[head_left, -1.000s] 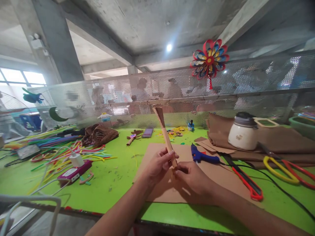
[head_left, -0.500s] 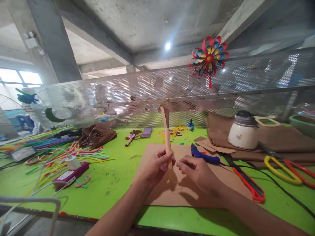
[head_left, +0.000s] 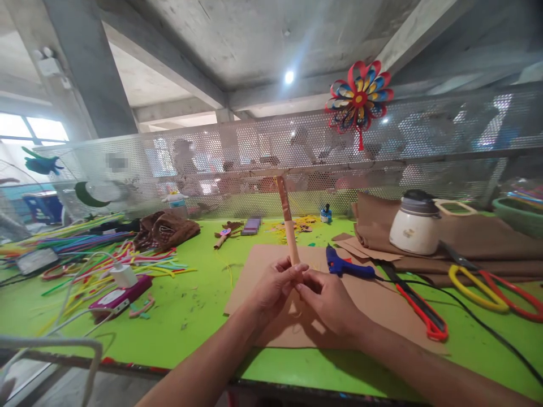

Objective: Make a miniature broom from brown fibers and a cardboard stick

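Note:
A slim brown paper roll (head_left: 290, 237), darker at its top half, stands nearly upright above a brown cardboard sheet (head_left: 263, 265). My left hand (head_left: 278, 282) is closed around its lower end. Against it, my right hand (head_left: 324, 297) has its fingers pinched at the bottom of the same roll; the fingertips partly hide each other. Just right of the hands a blue glue gun (head_left: 348, 267) lies on the cardboard, and beyond it is a red and black cutter (head_left: 419, 308).
Yellow and red scissors (head_left: 479, 291) and a white jar (head_left: 414, 226) on folded brown cloth (head_left: 479, 240) are at the right. Colourful strips (head_left: 156, 263), a purple power bank (head_left: 121, 297) and a brown cloth bundle (head_left: 165, 230) lie left. A perforated screen (head_left: 246, 152) stands behind.
My right hand has moved left and now meets my left hand at the roll's lower end. The roll has turned, so its fringed top shows a narrower side. The view has shifted slightly.

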The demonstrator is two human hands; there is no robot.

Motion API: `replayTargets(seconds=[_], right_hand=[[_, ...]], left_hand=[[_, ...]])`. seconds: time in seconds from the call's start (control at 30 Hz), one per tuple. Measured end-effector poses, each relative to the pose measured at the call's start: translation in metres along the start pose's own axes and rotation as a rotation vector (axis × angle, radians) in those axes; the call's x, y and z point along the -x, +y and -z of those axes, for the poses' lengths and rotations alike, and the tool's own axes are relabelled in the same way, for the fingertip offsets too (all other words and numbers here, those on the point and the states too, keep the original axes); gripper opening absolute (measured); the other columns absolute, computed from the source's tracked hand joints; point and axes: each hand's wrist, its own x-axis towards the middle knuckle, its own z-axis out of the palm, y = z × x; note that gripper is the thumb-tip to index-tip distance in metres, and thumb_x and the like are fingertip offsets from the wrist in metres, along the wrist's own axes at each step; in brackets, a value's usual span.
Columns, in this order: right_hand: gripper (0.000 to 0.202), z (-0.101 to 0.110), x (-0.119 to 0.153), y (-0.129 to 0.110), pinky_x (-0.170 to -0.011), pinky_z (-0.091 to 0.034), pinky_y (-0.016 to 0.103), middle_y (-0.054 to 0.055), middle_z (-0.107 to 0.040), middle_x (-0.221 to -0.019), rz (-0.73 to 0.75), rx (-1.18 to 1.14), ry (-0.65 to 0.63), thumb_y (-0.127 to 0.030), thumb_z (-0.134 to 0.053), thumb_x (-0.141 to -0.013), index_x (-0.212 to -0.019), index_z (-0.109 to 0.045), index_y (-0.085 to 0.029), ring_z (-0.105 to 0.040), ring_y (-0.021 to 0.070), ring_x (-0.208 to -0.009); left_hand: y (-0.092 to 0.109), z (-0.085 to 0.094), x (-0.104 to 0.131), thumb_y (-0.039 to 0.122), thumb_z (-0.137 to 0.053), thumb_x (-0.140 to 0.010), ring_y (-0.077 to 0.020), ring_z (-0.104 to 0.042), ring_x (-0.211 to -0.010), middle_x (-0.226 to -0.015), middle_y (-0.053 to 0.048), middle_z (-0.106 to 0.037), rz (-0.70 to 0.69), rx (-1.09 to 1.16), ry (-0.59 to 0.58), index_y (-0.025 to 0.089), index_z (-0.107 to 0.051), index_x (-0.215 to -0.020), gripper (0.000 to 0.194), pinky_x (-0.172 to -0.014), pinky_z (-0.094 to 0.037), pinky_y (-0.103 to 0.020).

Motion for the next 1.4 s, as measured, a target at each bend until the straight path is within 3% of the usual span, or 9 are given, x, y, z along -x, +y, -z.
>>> replayTargets(seconds=[0.3,0.47,0.67,0.93,1.07,1.23,1.4], right_hand=[[0.022,0.0,0.01,-0.002,-0.05,-0.036,0.023,0.001,-0.06,-0.058,-0.012,0.167,-0.056,-0.027,-0.053,-0.082,-0.067,-0.062,-0.014,-0.051,0.0129,-0.052],[0.016,-0.004,0.012,-0.001,-0.054,-0.04,0.024,0.004,-0.065,-0.066,0.038,0.239,-0.021,-0.026,-0.054,-0.082,-0.076,-0.063,-0.014,-0.056,0.0147,-0.057],[0.029,-0.003,0.009,0.002,-0.05,-0.036,0.024,0.002,-0.059,-0.057,0.049,0.259,0.02,-0.033,-0.051,-0.086,-0.065,-0.059,-0.015,-0.051,0.0133,-0.051],[0.025,0.0,0.01,0.001,-0.052,-0.035,0.025,0.002,-0.06,-0.058,0.051,0.311,0.003,-0.03,-0.05,-0.085,-0.066,-0.059,-0.016,-0.05,0.0141,-0.052],[0.024,0.001,0.011,0.008,-0.051,-0.033,0.025,0.001,-0.057,-0.055,0.023,0.367,-0.027,-0.03,-0.053,-0.082,-0.062,-0.055,-0.018,-0.049,0.0137,-0.05],[0.026,0.0,0.012,0.011,-0.05,-0.033,0.025,0.002,-0.059,-0.055,-0.034,0.394,-0.063,-0.032,-0.054,-0.082,-0.06,-0.052,-0.019,-0.05,0.0147,-0.052],[0.022,-0.002,0.015,0.008,-0.052,-0.033,0.024,0.002,-0.061,-0.058,0.014,0.458,-0.051,-0.029,-0.054,-0.082,-0.062,-0.053,-0.019,-0.053,0.0147,-0.053]], left_hand=[[0.011,0.004,0.0,0.03,-0.076,-0.069,-0.007,-0.05,-0.057,-0.066,-0.001,-0.056,-0.023,-0.093,0.035,0.01,-0.064,-0.074,0.023,-0.056,-0.037,-0.02],[0.005,0.006,-0.002,0.032,-0.075,-0.069,-0.0075,-0.049,-0.055,-0.063,0.0,-0.055,-0.014,-0.127,0.021,0.011,-0.062,-0.074,0.026,-0.053,-0.035,-0.021],[-0.003,0.004,-0.004,0.035,-0.075,-0.068,-0.0064,-0.043,-0.05,-0.057,0.002,-0.049,-0.032,-0.15,0.041,0.011,-0.059,-0.068,0.029,-0.048,-0.03,-0.02],[0.005,0.001,-0.001,0.033,-0.076,-0.068,-0.0088,-0.051,-0.056,-0.064,-0.001,-0.057,-0.018,-0.088,0.034,0.011,-0.063,-0.075,0.026,-0.055,-0.038,-0.021],[0.007,0.007,-0.004,0.033,-0.072,-0.072,-0.0121,-0.056,-0.067,-0.072,-0.005,-0.062,-0.052,-0.107,0.097,0.011,-0.065,-0.082,0.025,-0.06,-0.042,-0.021],[0.004,0.014,-0.009,0.027,-0.077,-0.067,-0.0082,-0.05,-0.059,-0.069,-0.002,-0.059,-0.024,-0.041,0.188,0.011,-0.066,-0.074,0.021,-0.054,-0.039,-0.019],[0.004,0.015,-0.008,0.027,-0.079,-0.064,-0.0077,-0.05,-0.06,-0.068,-0.002,-0.058,-0.024,-0.041,0.14,0.009,-0.067,-0.074,0.024,-0.054,-0.035,-0.019]])
